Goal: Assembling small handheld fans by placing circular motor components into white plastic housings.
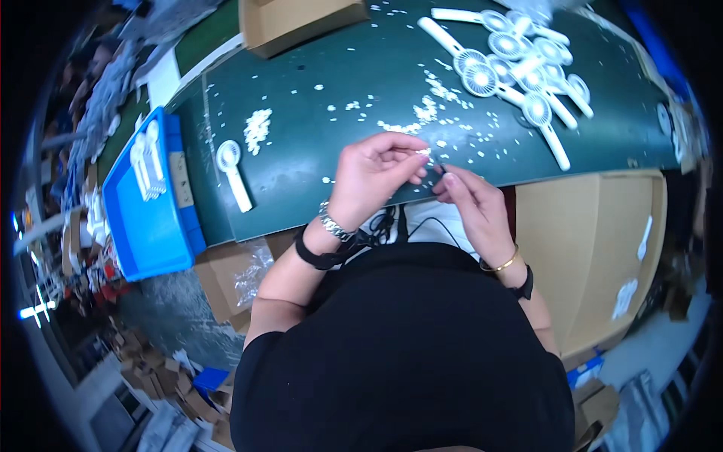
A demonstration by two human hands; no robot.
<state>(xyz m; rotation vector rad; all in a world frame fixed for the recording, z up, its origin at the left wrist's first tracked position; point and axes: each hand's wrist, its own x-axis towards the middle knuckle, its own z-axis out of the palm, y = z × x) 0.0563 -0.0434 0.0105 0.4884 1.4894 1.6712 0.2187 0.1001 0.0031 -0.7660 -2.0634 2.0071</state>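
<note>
One worktop [286,177], one tray [151,237]

I have two hands, left hand [369,173] and right hand [480,207], and two black bands [315,258], one bracelet [331,224], one bangle [503,264]. One lone fan [236,184]; at least ten heaped fans [537,109], overlapping too much for me to count exactly; several tray fans [147,166], number unclear. White bits [258,128]: dozens.

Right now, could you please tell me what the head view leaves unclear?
In the head view:
Left hand: white piece at its fingertips, too small to identify.
Dark item: partly hidden by the right hand.
Fans: overlap hides their count.
Box: cut off by the upper edge.
</note>
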